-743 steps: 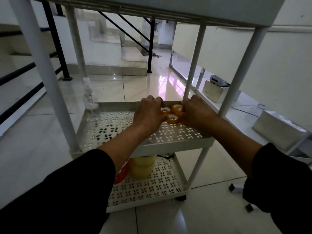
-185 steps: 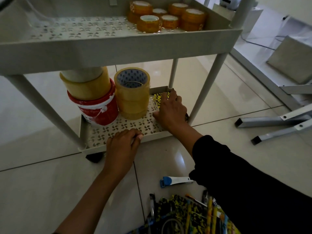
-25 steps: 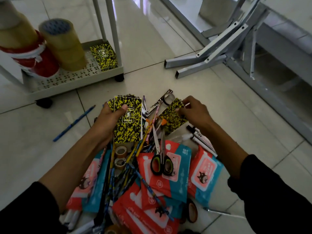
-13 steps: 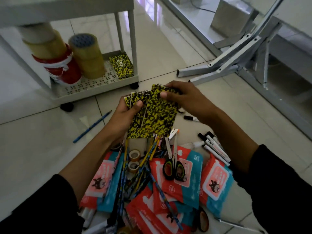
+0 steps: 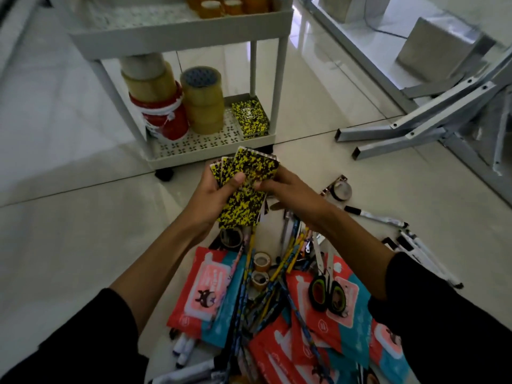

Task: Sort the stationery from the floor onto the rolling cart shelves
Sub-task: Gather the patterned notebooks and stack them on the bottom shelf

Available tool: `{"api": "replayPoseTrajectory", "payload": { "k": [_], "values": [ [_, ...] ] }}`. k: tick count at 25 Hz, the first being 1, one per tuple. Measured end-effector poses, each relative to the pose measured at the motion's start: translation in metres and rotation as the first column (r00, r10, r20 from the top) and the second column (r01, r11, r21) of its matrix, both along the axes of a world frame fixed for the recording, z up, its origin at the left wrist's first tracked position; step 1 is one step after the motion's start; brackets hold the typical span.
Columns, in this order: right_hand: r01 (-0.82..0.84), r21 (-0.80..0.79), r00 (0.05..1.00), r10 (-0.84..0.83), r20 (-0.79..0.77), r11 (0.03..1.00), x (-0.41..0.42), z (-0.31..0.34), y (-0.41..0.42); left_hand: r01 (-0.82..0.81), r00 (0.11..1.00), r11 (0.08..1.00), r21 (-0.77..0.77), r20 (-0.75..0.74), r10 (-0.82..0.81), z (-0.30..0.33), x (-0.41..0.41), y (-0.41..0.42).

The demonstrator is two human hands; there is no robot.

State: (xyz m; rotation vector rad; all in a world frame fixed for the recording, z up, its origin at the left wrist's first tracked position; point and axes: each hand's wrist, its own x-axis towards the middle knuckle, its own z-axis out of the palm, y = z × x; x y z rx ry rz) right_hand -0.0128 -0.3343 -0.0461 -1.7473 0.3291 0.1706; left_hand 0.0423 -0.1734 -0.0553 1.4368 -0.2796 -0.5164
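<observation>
A small stack of yellow-and-black spiral notebooks (image 5: 246,187) is held above the floor pile, fanned at the top. My left hand (image 5: 219,194) grips it from the left with the thumb on the front cover. My right hand (image 5: 288,189) holds its right edge. The white rolling cart (image 5: 177,34) stands just beyond. On its bottom shelf (image 5: 199,153) lie more of the same notebooks (image 5: 250,117) at the right, beside big tape rolls (image 5: 203,101) and a red tub (image 5: 163,117). Small orange tape rolls (image 5: 227,5) sit on the shelf above.
The floor pile under my arms holds red-and-blue wipe packs (image 5: 205,292), pencils (image 5: 279,270), scissors (image 5: 327,289), small tape rolls (image 5: 260,270) and markers (image 5: 376,217). A folded metal frame (image 5: 410,131) lies at the right, with a grey box (image 5: 435,48) behind it.
My right hand has laid its notebook onto the stack in my left hand, and both hands have lifted the stack closer to the cart. The view has tilted up, showing the middle shelf.
</observation>
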Motion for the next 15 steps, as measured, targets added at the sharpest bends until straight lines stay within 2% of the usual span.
{"api": "replayPoseTrajectory", "payload": {
  "k": [1,3,8,11,15],
  "values": [
    [-0.030,-0.008,0.999,0.030,0.022,1.000,0.000,-0.006,0.002,0.009,0.999,1.000,0.029,0.034,-0.010,0.001,0.001,0.002],
    [0.013,-0.066,0.996,-0.007,0.094,0.998,0.000,-0.014,0.000,0.062,0.995,0.995,0.076,0.071,-0.068,0.000,0.002,0.000],
    [0.126,-0.342,0.980,-0.062,0.191,0.931,-0.007,-0.031,-0.018,0.141,0.986,0.976,0.164,0.070,-0.154,-0.021,0.005,-0.021],
    [0.168,-0.317,0.973,-0.106,0.204,0.933,-0.017,-0.056,-0.018,0.155,0.981,0.959,0.235,0.075,-0.177,-0.045,0.004,-0.032],
    [0.205,-0.212,0.967,-0.164,0.195,0.956,-0.020,-0.077,-0.020,0.144,0.987,0.961,0.238,0.035,-0.156,-0.067,-0.001,-0.037]
  ]
}}
